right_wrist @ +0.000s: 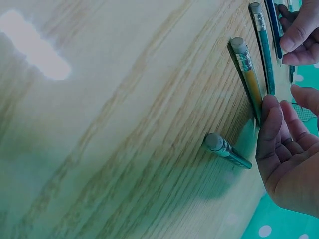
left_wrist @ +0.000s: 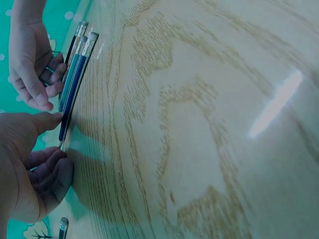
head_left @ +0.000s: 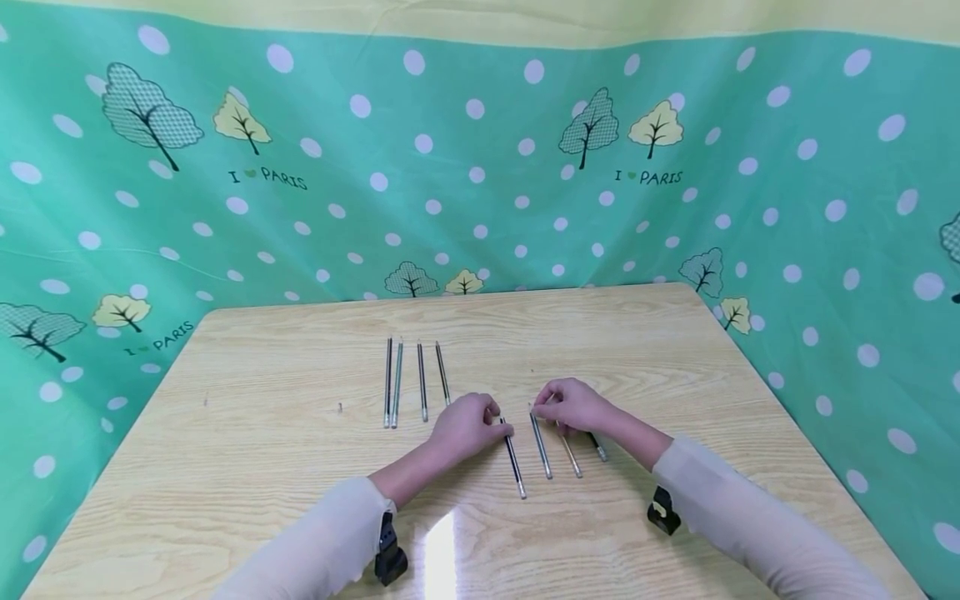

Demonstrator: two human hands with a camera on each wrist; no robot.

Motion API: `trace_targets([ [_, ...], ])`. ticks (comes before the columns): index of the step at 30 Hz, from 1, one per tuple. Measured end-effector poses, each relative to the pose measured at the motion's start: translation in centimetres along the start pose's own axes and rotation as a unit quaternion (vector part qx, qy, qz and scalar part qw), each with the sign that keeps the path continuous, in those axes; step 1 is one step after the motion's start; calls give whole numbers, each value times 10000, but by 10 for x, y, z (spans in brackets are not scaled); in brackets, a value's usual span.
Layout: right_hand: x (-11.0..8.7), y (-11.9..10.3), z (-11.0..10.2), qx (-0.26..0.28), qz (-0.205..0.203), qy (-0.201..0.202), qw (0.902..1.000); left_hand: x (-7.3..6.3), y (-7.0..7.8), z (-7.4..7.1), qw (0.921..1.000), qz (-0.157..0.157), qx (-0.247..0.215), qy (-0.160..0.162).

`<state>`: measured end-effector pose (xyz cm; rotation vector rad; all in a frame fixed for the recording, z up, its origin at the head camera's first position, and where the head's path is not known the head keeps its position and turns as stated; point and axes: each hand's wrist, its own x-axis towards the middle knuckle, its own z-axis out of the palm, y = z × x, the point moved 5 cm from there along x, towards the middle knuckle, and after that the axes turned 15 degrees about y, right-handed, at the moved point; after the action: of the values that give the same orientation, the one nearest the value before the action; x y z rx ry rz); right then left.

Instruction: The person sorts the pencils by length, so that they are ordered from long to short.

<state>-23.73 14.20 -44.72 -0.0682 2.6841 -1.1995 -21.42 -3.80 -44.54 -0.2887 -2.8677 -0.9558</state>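
On the wooden table, my left hand (head_left: 467, 427) holds the pointed far end of a dark blue pencil (head_left: 514, 462) between thumb and fingers. My right hand (head_left: 573, 406) is just right of it, fingertips at the far end of a teal pencil (head_left: 542, 450). In the right wrist view, the right thumb and index finger stand apart beside that teal pencil (right_wrist: 265, 52). A yellow pencil (right_wrist: 251, 84) and a dark pencil (right_wrist: 232, 157) lie partly hidden by the right hand. All these pencils have their erasers toward me.
Several more pencils (head_left: 422, 383) lie in a loose row left of my hands, two of them close together. A small dark bit (head_left: 340, 407) is on the table farther left. A green dotted cloth (head_left: 450, 183) hangs behind the table's far edge.
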Motion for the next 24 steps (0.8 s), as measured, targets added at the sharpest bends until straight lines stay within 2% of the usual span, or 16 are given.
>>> trace_targets([
  [16,-1,3,-14,-151,192,240,9994,-1,-1,-1,9999,-109,-50,-9],
  [24,-5,6,-19,-447,206,408,9980,-5,3,-1,9997,-231,58,87],
])
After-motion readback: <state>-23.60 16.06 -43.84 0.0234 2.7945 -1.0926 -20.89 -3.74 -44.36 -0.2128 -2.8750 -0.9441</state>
